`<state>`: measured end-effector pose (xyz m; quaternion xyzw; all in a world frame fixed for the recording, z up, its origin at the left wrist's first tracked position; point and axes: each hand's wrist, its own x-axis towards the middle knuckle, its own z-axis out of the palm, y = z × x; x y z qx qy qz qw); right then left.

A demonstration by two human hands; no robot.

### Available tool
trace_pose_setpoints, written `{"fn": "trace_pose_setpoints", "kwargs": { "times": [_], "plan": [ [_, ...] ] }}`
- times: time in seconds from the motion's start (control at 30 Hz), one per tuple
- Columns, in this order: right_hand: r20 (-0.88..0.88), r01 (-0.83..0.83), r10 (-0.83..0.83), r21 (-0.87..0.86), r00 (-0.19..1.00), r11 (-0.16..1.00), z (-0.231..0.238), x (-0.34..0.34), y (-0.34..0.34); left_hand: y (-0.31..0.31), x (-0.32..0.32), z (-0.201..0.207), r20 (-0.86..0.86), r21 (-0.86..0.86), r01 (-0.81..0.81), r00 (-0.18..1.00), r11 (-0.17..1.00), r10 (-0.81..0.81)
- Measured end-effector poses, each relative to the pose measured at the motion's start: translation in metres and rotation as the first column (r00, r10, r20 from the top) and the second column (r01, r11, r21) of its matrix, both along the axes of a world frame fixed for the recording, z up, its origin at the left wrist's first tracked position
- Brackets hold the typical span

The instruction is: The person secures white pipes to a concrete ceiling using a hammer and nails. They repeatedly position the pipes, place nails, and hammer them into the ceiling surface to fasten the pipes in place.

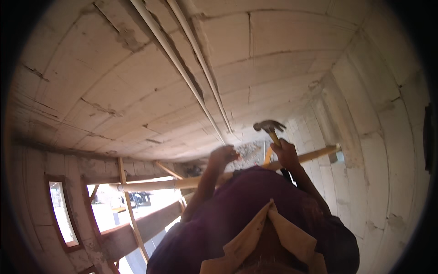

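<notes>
Purple shirt cloth lies nearest, hiding the middle of 1 wooden pole. Beyond it, the right hand is closed around 1 claw hammer, head uppermost, the handle's lower end hidden. The left hand is curled; whether its fingers pinch anything, I cannot tell. Farther off, 2 pale pipes cross the block wall.
</notes>
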<state>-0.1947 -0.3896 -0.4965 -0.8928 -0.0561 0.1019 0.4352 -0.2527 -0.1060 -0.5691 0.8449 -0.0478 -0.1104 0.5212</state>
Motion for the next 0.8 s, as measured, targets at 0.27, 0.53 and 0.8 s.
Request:
{"fn": "trace_pose_setpoints", "kwargs": {
  "times": [0.27, 0.53, 0.8],
  "plan": [
    [-0.124, 0.026, -0.013, 0.103, 0.992, 0.994, 0.043, -0.005, 0.009, -0.005, 0.026, 0.084, -0.395, -0.918, -0.396, 0.914, 0.005, -0.092],
    [0.042, -0.083, 0.079, 0.106, 0.996, 0.991, 0.052, 0.002, 0.057, -0.041, 0.028, 0.095, -0.478, -0.879, -0.476, 0.875, 0.041, -0.073],
    [0.032, -0.131, 0.131, 0.011, 0.991, 0.991, 0.043, -0.012, 0.079, -0.061, 0.026, 0.077, -0.524, -0.808, -0.533, 0.845, 0.253, 0.105]
  ]
}}
